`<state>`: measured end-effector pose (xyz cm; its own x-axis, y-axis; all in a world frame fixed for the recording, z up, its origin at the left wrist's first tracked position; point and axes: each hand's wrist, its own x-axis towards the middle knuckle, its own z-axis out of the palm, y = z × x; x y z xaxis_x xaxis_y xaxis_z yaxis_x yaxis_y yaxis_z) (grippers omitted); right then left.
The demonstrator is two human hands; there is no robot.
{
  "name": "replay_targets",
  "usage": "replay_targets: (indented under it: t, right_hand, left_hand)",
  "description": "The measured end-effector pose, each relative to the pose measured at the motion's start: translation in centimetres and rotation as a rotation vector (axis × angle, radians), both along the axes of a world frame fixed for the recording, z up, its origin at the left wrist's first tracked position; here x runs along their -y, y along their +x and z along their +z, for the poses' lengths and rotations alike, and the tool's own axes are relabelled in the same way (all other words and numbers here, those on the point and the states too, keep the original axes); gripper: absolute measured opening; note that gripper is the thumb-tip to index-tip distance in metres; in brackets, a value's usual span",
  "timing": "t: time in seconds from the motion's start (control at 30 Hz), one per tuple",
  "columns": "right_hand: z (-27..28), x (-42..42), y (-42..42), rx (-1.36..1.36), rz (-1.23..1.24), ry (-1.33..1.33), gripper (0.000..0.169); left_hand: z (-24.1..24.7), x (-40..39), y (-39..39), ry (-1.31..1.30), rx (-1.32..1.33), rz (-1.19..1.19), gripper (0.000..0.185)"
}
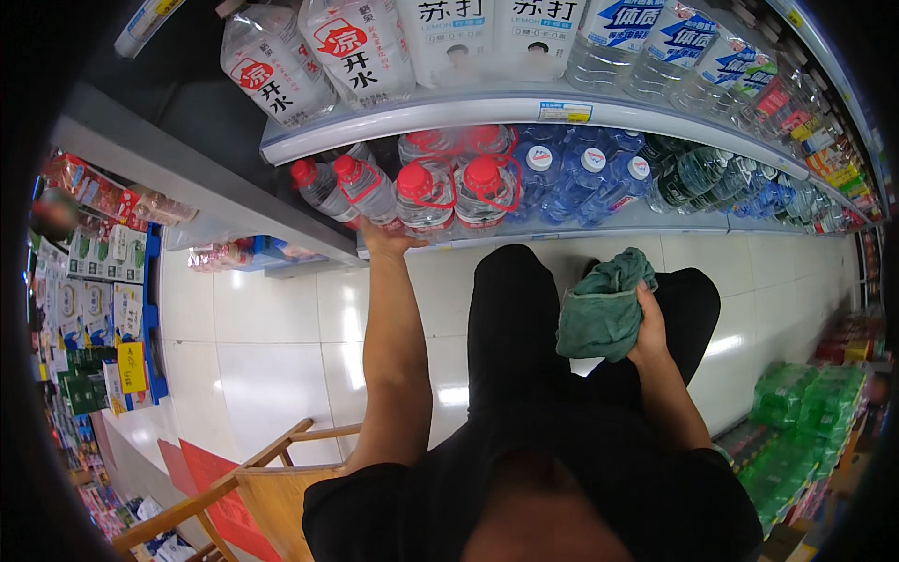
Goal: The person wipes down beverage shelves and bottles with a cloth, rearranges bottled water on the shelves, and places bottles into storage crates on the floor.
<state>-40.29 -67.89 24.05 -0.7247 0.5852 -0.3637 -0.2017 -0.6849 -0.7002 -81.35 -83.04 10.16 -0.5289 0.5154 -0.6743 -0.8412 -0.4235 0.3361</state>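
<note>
My left hand (386,241) reaches to the lower shelf's front edge, at the base of a clear water bottle (369,190) with a red cap. Its thumb points right, and the bottle partly hides the other fingers, so I cannot tell whether they grip it. Another red-capped bottle (324,190) leans to the left of it. On the right side stand larger clear jugs (425,200) with red caps and red carrying handles. Above my right knee, my right hand (650,330) grips a bunched green cloth (604,312).
Blue-tinted bottles (583,172) with white caps share the lower shelf. The upper shelf (449,112) overhangs it. A grey shelf upright (211,168) borders the left. Behind my left arm is a wooden chair (281,485). Green bottle packs (801,435) stack at right.
</note>
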Motion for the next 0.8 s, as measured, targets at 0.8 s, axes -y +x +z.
replay_targets:
  t: [0.8]
  right_hand:
    - [1.1,-1.1,-0.4,0.145,-0.052,0.023,0.044]
  left_hand:
    - [2.2,2.2,-5.0,0.121,0.301,-0.146,0.055]
